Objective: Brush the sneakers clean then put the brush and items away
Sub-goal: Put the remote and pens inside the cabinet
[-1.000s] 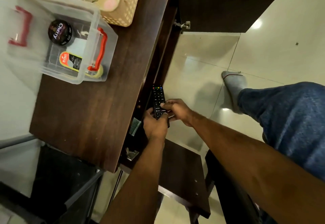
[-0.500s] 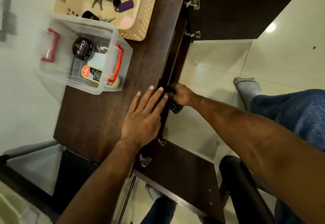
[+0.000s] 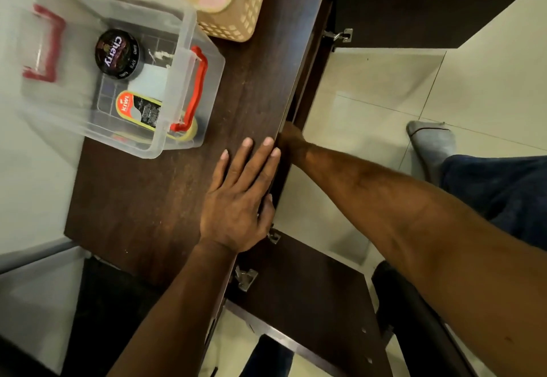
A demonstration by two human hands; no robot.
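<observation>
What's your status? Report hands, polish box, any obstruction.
Left hand flat on the cabinet top, fingers straight. Right hand under the top's edge, grip hidden. Clear box untouched, holding polish tins. Cabinet doors open.

The left hand is lying flat on the desk; the right hand is reaching under its edge, mostly hidden.
</observation>
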